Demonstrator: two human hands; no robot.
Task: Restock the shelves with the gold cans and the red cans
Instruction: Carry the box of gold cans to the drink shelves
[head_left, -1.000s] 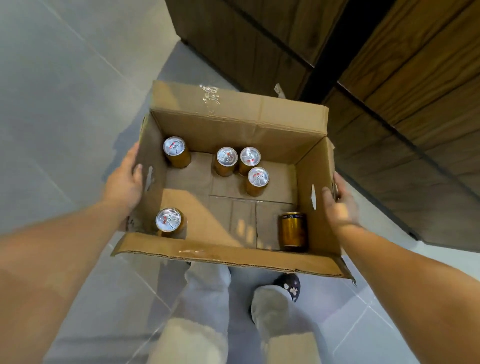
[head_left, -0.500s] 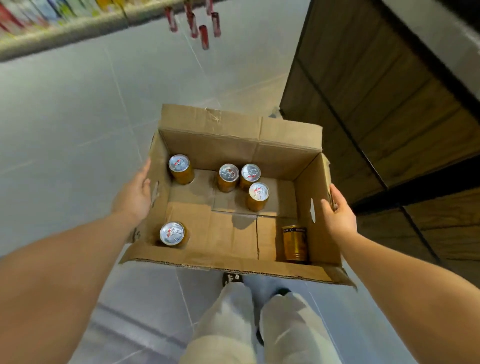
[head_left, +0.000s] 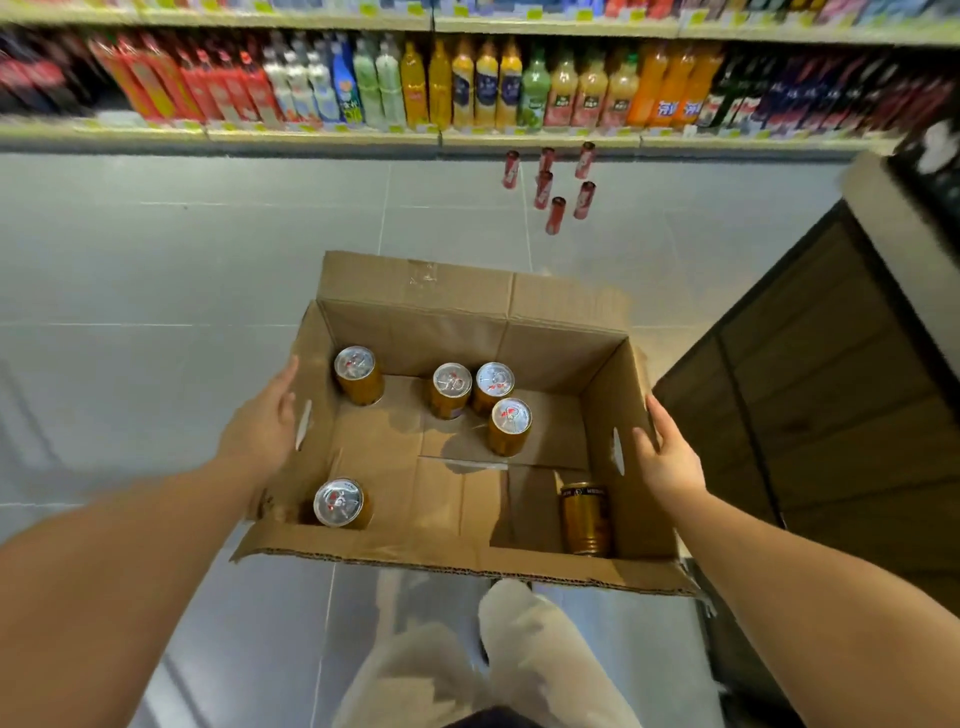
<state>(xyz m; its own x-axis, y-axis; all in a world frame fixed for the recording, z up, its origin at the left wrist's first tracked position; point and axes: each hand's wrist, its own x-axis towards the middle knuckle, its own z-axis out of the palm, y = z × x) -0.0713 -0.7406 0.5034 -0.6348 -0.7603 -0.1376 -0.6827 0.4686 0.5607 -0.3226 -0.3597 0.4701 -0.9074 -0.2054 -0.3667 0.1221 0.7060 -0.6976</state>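
Note:
I carry an open cardboard box (head_left: 467, 332) over the grey floor. My left hand (head_left: 260, 431) presses flat on its left wall, and my right hand (head_left: 670, 460) presses flat on its right wall, fingers fairly straight. Inside are several gold cans: one upright at the far left (head_left: 357, 374), three clustered upright at the back middle (head_left: 480, 402), one upright at the near left (head_left: 338, 502), and one lying on its side at the near right (head_left: 586, 519). Several red cans (head_left: 556, 182) stand on the floor ahead, just before the bottom shelf.
A long shelf (head_left: 467, 137) full of drink bottles runs across the far side. A dark wooden counter (head_left: 831, 415) stands close on the right, next to the box. Grey tiled floor (head_left: 182, 312) stretches to the left and ahead. My legs (head_left: 493, 660) show below the box.
The view has swung up and away from the wooden cabinet. The drink shelf and red cans have come into sight ahead. Both hands keep their hold on the box, and the cans have not shifted.

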